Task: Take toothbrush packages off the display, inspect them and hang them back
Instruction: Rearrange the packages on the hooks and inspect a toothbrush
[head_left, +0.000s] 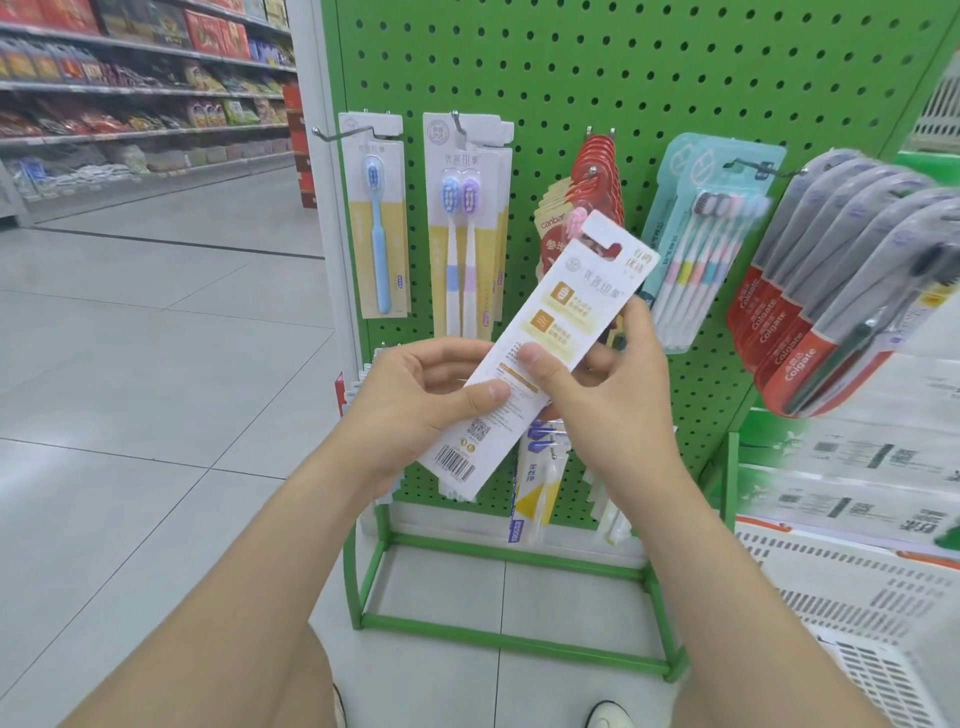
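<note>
Both hands hold one white toothbrush package (563, 317) in front of the green pegboard display (571, 78), tilted with its printed back and barcode facing me. My left hand (415, 405) grips its lower half, thumb on the card. My right hand (608, 384) pinches its middle from the right edge. On the board hang a single blue toothbrush pack (376, 218), a two-brush pack (462, 228), red packs (592, 176), a teal multi-brush pack (711, 228) and Colgate packs (841, 291).
More packages hang low on the board behind my hands (540, 467). The green stand frame (498, 629) rests on the tiled floor. White plastic baskets (857, 587) sit at the right. Stocked store shelves (145, 88) line the aisle at the far left.
</note>
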